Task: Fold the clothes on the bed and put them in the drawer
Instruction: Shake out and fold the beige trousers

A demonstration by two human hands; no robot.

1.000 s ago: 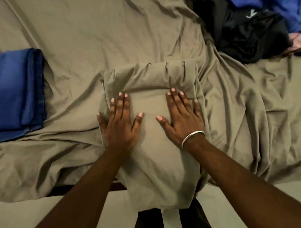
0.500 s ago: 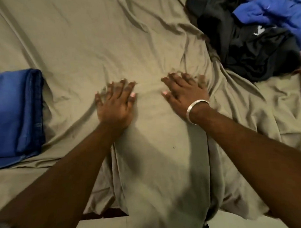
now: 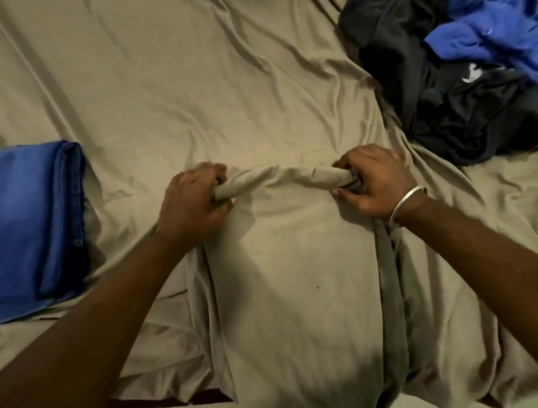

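Olive sheet (image 3: 196, 84) covers bed, rumpled throughout.

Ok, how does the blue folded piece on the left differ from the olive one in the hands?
The blue folded garment lies flat in a neat stack, untouched; the olive garment is spread long toward the bed's edge, unfinished. The blue one has crisp folded edges; the olive one's far end is bunched into a roll, held by the left hand and right hand. The blue stands out; the olive nearly matches the bedsheet. Both rest on that sheet.
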